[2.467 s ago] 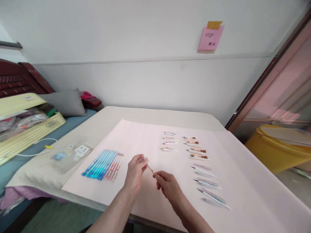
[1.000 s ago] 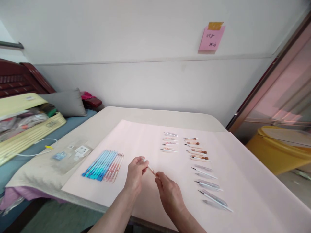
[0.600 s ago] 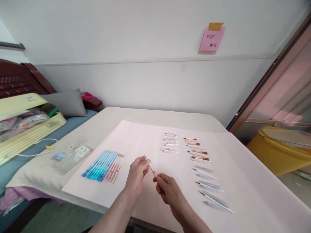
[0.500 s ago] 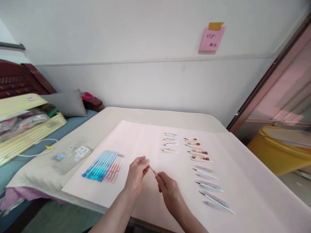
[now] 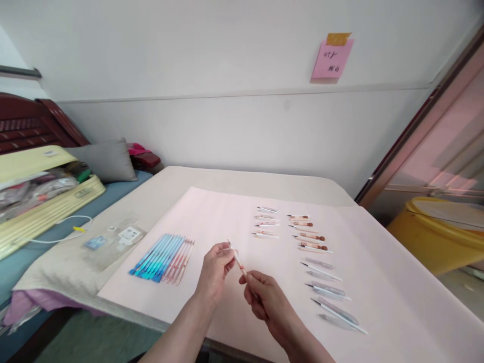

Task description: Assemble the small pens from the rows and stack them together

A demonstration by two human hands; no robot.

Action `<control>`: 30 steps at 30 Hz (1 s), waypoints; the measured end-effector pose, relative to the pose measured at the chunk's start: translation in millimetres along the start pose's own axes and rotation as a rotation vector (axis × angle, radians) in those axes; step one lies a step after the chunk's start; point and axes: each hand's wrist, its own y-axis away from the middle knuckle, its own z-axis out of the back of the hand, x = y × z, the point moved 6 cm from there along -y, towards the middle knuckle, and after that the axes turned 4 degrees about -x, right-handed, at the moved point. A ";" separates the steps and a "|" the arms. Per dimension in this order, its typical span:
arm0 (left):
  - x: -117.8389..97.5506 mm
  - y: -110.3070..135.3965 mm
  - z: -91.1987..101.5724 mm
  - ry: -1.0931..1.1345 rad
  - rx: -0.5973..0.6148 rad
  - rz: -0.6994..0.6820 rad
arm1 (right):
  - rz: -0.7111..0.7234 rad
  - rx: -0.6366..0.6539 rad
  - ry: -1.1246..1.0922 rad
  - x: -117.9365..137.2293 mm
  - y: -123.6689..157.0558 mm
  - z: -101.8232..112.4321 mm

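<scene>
A slim white pen with reddish-pink patterning [image 5: 239, 263] is held over the pink sheet between both hands. My left hand [image 5: 215, 267] pinches its upper part, close to the pointed end. Closed round the lower end, my right hand [image 5: 266, 300] hides that end in its fingers. To the left of my left hand lies a row of blue pens [image 5: 157, 257], with several pink-patterned pens [image 5: 179, 262] beside them. Right of my hands are refills paired with disassembled barrels: grey ones [image 5: 328, 291], brown-patterned ones [image 5: 312, 236] and pale pink ones [image 5: 266, 224].
The pink sheet [image 5: 219, 212] covers much of the cream table [image 5: 249, 179]. A clear plastic bag with labels [image 5: 124, 242] lies at the left. Beyond are an open yellow box [image 5: 49, 201] and a grey pillow [image 5: 109, 161]; a yellow bin [image 5: 427, 227] stands right.
My right hand has shifted slightly right and its fingers have turned on the pen's lower end. The left hand keeps its pinch, and the view has moved a little.
</scene>
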 end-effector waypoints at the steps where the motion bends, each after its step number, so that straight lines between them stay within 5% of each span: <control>1: -0.3 0.4 0.0 -0.020 0.002 -0.005 | 0.060 -0.057 0.103 2.7 -0.8 2.6; 5: -2.8 1.2 0.4 -0.079 -0.001 -0.041 | 0.307 -0.220 0.410 15.6 1.3 6.8; 11: -5.8 -0.4 2.4 -0.085 -0.027 -0.063 | 0.019 0.033 0.027 -0.9 0.4 -3.3; 17: -3.4 -2.3 3.6 -0.096 -0.019 -0.077 | -0.073 0.145 -0.220 -6.3 2.4 -11.0; 26: -13.0 -4.6 4.8 -0.159 -0.033 -0.114 | 0.077 -0.076 0.201 5.4 0.4 5.9; 30: -29.1 -18.0 12.3 -0.578 -0.018 -0.222 | 0.113 -0.179 0.338 4.9 -4.5 17.7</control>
